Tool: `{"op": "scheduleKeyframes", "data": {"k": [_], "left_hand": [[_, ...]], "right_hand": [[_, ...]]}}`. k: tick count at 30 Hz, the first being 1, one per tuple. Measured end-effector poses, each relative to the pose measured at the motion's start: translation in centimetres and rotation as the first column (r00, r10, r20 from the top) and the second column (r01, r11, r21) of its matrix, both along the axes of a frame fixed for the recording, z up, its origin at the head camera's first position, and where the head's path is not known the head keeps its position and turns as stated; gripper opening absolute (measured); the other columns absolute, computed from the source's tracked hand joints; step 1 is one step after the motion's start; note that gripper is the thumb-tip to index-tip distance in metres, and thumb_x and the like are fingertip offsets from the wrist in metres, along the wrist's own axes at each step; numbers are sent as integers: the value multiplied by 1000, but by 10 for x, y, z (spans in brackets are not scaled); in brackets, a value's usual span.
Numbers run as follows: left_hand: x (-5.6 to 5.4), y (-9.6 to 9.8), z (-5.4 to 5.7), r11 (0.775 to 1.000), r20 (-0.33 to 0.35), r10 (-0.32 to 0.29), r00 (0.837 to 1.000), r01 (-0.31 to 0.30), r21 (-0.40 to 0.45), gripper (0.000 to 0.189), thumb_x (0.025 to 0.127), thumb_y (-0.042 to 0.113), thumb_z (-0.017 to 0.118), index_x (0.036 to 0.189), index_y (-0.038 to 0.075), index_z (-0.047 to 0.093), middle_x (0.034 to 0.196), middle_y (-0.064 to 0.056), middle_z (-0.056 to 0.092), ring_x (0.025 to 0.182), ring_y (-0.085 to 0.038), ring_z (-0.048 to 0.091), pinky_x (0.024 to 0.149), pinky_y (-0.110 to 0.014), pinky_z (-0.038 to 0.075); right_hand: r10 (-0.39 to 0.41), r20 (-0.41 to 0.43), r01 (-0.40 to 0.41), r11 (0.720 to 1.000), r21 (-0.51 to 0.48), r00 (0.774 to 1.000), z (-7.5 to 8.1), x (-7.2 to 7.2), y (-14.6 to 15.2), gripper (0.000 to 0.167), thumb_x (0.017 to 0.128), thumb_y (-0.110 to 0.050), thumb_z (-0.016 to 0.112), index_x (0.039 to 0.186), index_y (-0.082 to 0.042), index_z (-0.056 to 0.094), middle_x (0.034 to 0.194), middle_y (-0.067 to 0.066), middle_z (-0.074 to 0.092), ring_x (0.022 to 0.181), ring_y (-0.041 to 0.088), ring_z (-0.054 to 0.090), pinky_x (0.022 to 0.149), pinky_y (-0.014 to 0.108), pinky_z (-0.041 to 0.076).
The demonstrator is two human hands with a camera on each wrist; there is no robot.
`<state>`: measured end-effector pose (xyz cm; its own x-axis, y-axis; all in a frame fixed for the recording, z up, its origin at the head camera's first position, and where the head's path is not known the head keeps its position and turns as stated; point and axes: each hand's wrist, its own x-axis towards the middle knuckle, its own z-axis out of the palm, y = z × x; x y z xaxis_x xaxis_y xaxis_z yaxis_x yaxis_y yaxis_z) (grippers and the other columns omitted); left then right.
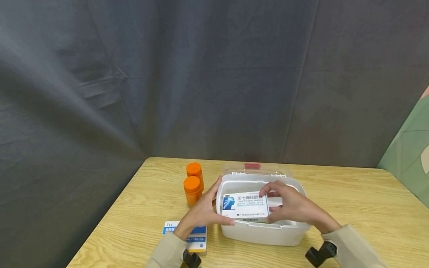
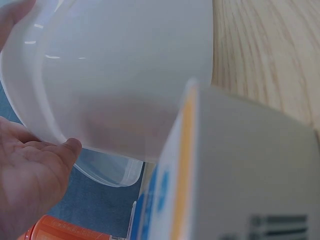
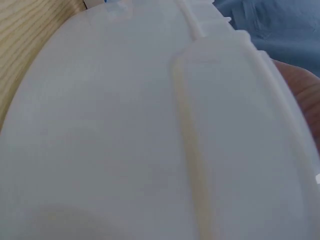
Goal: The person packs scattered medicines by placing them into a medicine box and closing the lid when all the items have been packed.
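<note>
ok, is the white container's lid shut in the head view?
No, the clear lid is swung open behind the white container, exposing its inside.

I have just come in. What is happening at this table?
A person's right hand grips a white medicine box at the opening of a white container. The left hand touches the container's left end. Two orange-capped bottles stand beyond that hand, and a blue-and-white box is on the table.
</note>
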<state>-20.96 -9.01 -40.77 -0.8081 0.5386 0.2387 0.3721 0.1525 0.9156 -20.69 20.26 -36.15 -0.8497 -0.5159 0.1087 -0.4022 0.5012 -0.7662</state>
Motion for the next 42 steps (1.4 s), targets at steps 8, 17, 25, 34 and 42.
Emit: {"op": "scheduleKeyframes", "data": {"k": [8,17,25,34,42], "left_hand": [[0,0,0,1000,11,2,1000,-2,6,123,70,30,89,157,14,3,158,-5,21,137,-24,34,110,-29,29],[0,0,-3,1000,6,-4,1000,4,3,121,72,29,88,157,13,2,158,-7,22,137,-25,34,110,-34,28],[0,0,-2,1000,13,-9,1000,9,-6,119,74,29,86,157,14,2,157,-6,22,137,-22,34,110,-32,28],[-1,0,-2,1000,7,3,1000,-3,-5,122,71,30,88,157,14,3,158,-5,22,136,-22,35,109,-28,30],[-1,-1,-2,1000,10,19,1000,-19,-21,121,71,31,88,157,15,5,158,-2,22,136,-20,35,109,-28,30]], "right_hand": [[11,-1,-10,999,37,1000,-1,-1,-3,50,60,-10,90,98,-12,58,110,9,53,110,41,56,73,27,56],[76,-69,-69,992,102,995,-4,-2,-4,50,62,-10,91,97,-13,57,108,9,54,103,39,57,69,25,55],[76,-71,-64,986,155,995,-6,-3,-6,49,62,-5,90,97,-16,57,105,7,55,99,33,55,68,24,55],[134,-50,-124,977,171,990,-5,-2,-7,47,65,8,83,96,-14,56,100,7,52,96,31,56,73,29,57],[144,-32,-137,978,160,989,-5,-2,-5,44,67,0,85,98,-13,57,105,8,54,99,35,58,79,37,57]]}}
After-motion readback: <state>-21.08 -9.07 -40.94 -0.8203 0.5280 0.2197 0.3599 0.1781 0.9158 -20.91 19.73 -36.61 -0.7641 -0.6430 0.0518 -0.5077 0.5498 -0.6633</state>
